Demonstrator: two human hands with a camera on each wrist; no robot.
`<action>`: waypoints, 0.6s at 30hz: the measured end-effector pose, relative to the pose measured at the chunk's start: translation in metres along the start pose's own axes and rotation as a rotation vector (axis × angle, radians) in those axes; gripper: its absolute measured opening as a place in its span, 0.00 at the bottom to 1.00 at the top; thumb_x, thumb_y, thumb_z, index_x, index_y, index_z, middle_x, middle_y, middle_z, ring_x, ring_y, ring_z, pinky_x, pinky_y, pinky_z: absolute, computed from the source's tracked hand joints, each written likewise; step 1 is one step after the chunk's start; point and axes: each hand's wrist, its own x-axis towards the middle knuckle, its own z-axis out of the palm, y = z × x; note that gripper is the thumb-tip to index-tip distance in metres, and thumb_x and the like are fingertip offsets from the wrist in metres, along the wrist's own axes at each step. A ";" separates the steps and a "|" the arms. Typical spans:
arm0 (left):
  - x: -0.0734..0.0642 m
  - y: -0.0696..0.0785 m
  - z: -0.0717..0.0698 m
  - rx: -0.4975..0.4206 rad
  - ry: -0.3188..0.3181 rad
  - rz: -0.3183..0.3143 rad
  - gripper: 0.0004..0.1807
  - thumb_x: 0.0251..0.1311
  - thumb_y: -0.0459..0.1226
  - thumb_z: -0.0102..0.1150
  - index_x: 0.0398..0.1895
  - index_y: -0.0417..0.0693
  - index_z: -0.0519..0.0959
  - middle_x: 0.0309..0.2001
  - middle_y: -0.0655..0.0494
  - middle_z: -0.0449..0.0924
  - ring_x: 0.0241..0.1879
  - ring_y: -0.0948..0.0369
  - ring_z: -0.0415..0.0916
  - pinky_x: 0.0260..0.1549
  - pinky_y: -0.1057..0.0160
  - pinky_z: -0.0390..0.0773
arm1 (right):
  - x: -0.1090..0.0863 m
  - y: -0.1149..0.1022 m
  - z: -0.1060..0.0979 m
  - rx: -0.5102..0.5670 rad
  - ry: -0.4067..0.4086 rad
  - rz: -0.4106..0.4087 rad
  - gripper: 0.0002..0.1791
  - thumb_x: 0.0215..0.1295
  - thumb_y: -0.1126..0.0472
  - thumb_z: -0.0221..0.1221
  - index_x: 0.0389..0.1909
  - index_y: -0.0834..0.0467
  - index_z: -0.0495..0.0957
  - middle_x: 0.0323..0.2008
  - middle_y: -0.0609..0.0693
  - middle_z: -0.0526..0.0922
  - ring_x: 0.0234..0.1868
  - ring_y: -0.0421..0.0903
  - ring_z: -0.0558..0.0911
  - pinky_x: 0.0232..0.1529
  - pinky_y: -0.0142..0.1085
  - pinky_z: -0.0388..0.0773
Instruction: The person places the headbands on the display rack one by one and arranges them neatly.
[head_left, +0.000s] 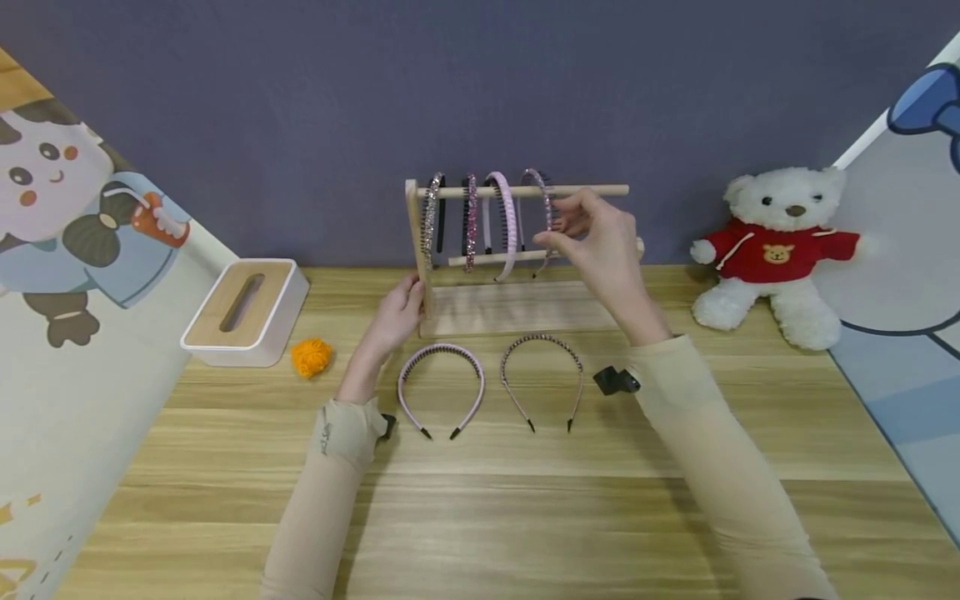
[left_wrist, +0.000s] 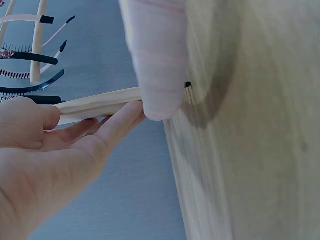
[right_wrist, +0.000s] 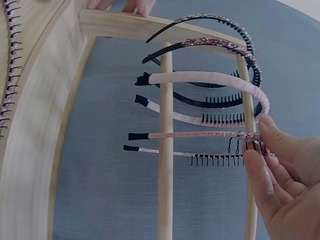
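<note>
My right hand (head_left: 600,242) pinches a thin sparkly pink headband (right_wrist: 200,135) between thumb and fingers at its curved top. That headband hangs over the upper rod of a wooden stand (head_left: 517,308), its dark-tipped ends reaching past the lower rod. At the stand's left end, my left hand (head_left: 397,312) grips the upright (left_wrist: 100,102) low down, thumb on one side and fingers on the other. To the left on the rod hang a silver glitter headband (head_left: 431,221), a pink glitter headband (head_left: 471,225) and a wide pale pink headband (head_left: 506,221).
Two headbands lie on the table before the stand: a plain pink one (head_left: 441,348) and a thin beaded one (head_left: 542,337). A tissue box (head_left: 273,337) and orange yarn ball (head_left: 311,357) are at left, a white teddy bear (head_left: 780,250) at right. A dark wall (head_left: 337,108) rises behind.
</note>
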 end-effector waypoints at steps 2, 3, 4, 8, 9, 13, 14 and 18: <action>0.001 -0.001 0.000 -0.001 -0.002 -0.002 0.27 0.89 0.40 0.34 0.79 0.31 0.62 0.64 0.26 0.75 0.66 0.38 0.75 0.66 0.45 0.81 | 0.000 0.001 0.001 -0.006 -0.008 0.009 0.22 0.58 0.65 0.79 0.51 0.68 0.83 0.39 0.60 0.90 0.36 0.53 0.88 0.33 0.20 0.77; 0.001 -0.001 0.000 -0.004 -0.003 -0.002 0.27 0.89 0.40 0.34 0.79 0.31 0.62 0.64 0.26 0.74 0.67 0.38 0.75 0.67 0.46 0.80 | 0.000 0.002 0.001 -0.009 -0.011 0.011 0.22 0.59 0.65 0.79 0.51 0.68 0.83 0.39 0.60 0.90 0.36 0.53 0.88 0.33 0.20 0.77; 0.001 -0.001 0.000 -0.006 -0.004 -0.002 0.27 0.89 0.39 0.34 0.80 0.31 0.62 0.64 0.25 0.74 0.67 0.38 0.74 0.67 0.46 0.80 | -0.001 0.002 0.002 -0.014 -0.014 0.012 0.22 0.59 0.65 0.79 0.51 0.68 0.83 0.39 0.60 0.90 0.37 0.53 0.88 0.33 0.20 0.77; 0.000 0.000 0.001 -0.020 -0.005 0.000 0.27 0.89 0.39 0.34 0.79 0.30 0.61 0.64 0.25 0.74 0.66 0.37 0.74 0.68 0.45 0.79 | -0.002 0.004 0.003 -0.027 -0.021 0.015 0.23 0.59 0.65 0.79 0.51 0.68 0.83 0.40 0.60 0.90 0.37 0.53 0.88 0.33 0.20 0.78; -0.001 0.000 0.001 -0.019 -0.003 0.003 0.27 0.89 0.39 0.34 0.79 0.30 0.62 0.62 0.24 0.74 0.65 0.37 0.75 0.67 0.45 0.80 | -0.002 0.004 0.003 -0.029 -0.023 0.019 0.23 0.60 0.65 0.79 0.52 0.68 0.83 0.40 0.60 0.90 0.37 0.53 0.89 0.34 0.21 0.78; -0.001 0.001 0.001 -0.034 0.000 0.005 0.26 0.89 0.38 0.34 0.78 0.29 0.63 0.61 0.24 0.74 0.64 0.36 0.75 0.67 0.44 0.80 | -0.003 0.005 0.003 -0.031 -0.027 0.031 0.24 0.61 0.64 0.78 0.54 0.67 0.83 0.41 0.59 0.89 0.38 0.53 0.89 0.38 0.28 0.83; -0.001 0.001 0.001 -0.035 0.000 0.004 0.26 0.89 0.38 0.34 0.78 0.29 0.63 0.60 0.24 0.74 0.64 0.36 0.75 0.67 0.44 0.80 | -0.003 0.005 0.003 -0.030 -0.027 0.033 0.24 0.62 0.64 0.78 0.55 0.67 0.82 0.42 0.59 0.90 0.39 0.53 0.89 0.39 0.31 0.85; -0.001 0.002 0.001 -0.040 -0.004 -0.003 0.26 0.89 0.38 0.34 0.78 0.30 0.63 0.61 0.24 0.74 0.65 0.36 0.75 0.67 0.45 0.80 | -0.005 0.006 0.002 -0.011 -0.031 0.038 0.24 0.64 0.63 0.77 0.58 0.65 0.82 0.43 0.59 0.90 0.40 0.54 0.89 0.43 0.43 0.88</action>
